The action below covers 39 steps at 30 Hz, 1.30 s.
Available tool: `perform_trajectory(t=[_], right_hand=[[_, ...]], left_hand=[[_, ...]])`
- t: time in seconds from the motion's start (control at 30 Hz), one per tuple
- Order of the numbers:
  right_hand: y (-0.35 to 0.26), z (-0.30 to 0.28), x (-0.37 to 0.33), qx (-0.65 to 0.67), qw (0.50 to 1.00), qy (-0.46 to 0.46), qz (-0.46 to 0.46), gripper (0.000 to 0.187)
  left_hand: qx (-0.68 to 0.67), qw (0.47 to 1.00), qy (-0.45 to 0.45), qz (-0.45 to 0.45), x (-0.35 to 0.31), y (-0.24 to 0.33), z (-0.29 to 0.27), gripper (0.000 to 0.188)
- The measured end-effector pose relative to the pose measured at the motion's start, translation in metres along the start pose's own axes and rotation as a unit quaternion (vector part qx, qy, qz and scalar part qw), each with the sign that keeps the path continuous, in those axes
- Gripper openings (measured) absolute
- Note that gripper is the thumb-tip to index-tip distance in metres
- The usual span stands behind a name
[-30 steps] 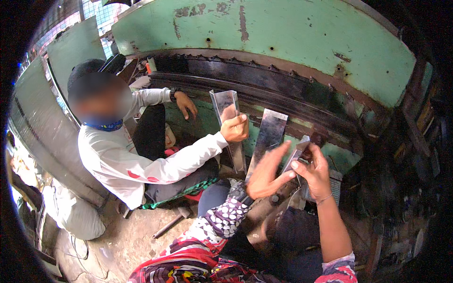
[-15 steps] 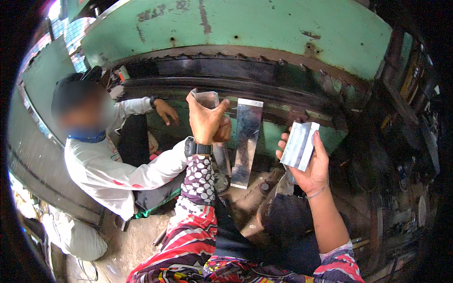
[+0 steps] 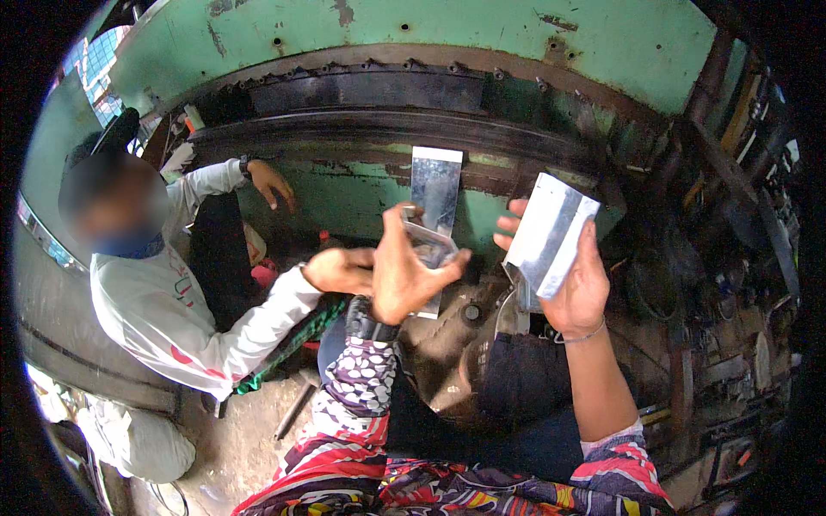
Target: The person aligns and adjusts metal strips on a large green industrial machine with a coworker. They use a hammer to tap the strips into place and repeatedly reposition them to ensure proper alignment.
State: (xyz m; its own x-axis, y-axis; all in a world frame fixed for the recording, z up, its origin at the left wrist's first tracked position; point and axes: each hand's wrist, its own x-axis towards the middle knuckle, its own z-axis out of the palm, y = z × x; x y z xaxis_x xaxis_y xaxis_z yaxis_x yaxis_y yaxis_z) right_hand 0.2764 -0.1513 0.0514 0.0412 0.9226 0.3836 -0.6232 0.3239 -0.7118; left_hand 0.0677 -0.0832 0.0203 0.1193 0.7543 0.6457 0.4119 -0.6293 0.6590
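My left hand (image 3: 411, 273), with a dark watch on the wrist, is closed round a small bent sheet-metal piece (image 3: 433, 247) whose folded edges show between thumb and fingers. My right hand (image 3: 578, 284) grips a shiny folded metal channel (image 3: 551, 234), tilted, its thumb along the right side and fingertips showing behind the left edge. Beyond my left hand a long flat metal strip (image 3: 436, 191) stands upright against the machine, its middle hidden by that hand. The hand of a co-worker (image 3: 340, 271) reaches close beside my left wrist; whether it touches me I cannot tell.
A large green machine (image 3: 482, 34) with a long dark bed (image 3: 370, 129) spans the far side. The co-worker in a white top (image 3: 163, 301) sits at the left. A white sack (image 3: 142, 443) and a metal rod (image 3: 295, 411) lie on the floor. Cluttered metal parts (image 3: 731, 284) fill the right.
My left hand has come lower and rightward with its piece, now in front of the strip. The co-worker's hand has shifted leftward from behind it. The channel in my right hand has tilted.
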Motion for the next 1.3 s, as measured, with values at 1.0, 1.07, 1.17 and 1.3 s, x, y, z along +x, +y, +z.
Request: perform_trajectory(t=[1.0,1.07,1.17,1.3], right_hand=[[0.035,0.023,0.061,0.156,0.978,0.078,0.116,0.038],[0.037,0.013,0.064,0.106,0.987,0.094,0.079,0.048],[0.040,0.021,0.062,-0.116,0.979,0.170,0.004,0.051],[0.044,0.005,0.063,-0.195,0.968,0.159,0.008,0.060]], left_hand=[[-0.129,0.982,-0.065,-0.119,-0.020,-0.024,0.036,0.097],[-0.119,0.986,-0.055,-0.107,-0.018,-0.017,0.033,0.099],[-0.102,0.990,-0.036,-0.087,-0.019,-0.019,0.036,0.101],[-0.100,0.991,-0.042,-0.084,-0.019,-0.021,0.036,0.101]])
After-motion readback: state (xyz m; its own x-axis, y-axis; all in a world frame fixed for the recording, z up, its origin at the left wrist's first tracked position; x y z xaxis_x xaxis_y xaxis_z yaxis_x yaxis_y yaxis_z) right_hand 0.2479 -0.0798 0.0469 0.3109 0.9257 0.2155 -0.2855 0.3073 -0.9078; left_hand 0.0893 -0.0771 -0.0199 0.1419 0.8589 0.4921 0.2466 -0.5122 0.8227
